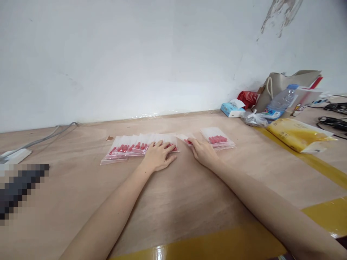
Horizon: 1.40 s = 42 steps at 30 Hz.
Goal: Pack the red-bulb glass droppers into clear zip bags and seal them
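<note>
Several small clear zip bags [121, 144] with red pieces inside lie overlapping in a row on the wooden table. My left hand [157, 157] rests on the right part of this row, fingers spread over the bags. To its right, my right hand [204, 153] has its fingers closed on another zip bag [183, 138], which is tilted and partly covered by the fingers. Beyond that hand is a small stack of similar bags [217, 137] with red pieces. What exactly the red pieces are is too small to tell.
At the right stand a blue tissue pack [232, 109], a plastic bottle [282, 101], a grey bag [287, 81] and a yellow packet [298, 134]. Black cables [334, 122] lie farther right. A white power strip [17, 156] sits at the left. Yellow tape [211, 245] runs along the front edge.
</note>
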### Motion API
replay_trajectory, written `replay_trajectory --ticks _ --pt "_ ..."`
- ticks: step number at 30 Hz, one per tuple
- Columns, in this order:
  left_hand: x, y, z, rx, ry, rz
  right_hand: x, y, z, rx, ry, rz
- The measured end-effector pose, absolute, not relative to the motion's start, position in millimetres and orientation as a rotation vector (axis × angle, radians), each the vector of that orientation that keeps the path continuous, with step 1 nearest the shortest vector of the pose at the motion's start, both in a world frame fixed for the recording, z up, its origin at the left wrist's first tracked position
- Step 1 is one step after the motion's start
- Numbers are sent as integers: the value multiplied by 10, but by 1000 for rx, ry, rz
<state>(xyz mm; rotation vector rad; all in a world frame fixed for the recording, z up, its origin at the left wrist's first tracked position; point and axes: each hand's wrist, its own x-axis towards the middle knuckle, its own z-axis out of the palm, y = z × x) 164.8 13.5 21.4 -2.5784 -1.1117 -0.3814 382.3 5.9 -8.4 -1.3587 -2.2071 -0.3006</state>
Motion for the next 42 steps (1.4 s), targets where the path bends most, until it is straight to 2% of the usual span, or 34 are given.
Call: replay_trajectory --ticks 7,11,17,22,29,36,39,42 --pt "1409 175 272 -2589 -1342 -259 3733 -5 -55 -1101 -2305 87" --pt "1376 124 338 -2527 -1394 -315 3904 12 -26 -1089 -2281 57" --pt "1703 7 216 -2691 -968 -588 4031 69 -123 -1194 -2194 88" --pt "1835 64 7 -2676 -877 -675 3918 70 -146 -1230 -2085 -18" --pt "1761 125 -86 -2602 -942 -764 3926 29 -119 -1031 -2049 190" --pt "1697 200 -138 -2598 -869 -908 4004 58 -172 -1015 -2044 283" --pt "1695 248 -163 -2575 -858 -895 3989 90 -220 -1037 -2039 222" --pt "1689 265 -168 -2549 -848 -870 4000 91 -223 -1112 -2100 3"
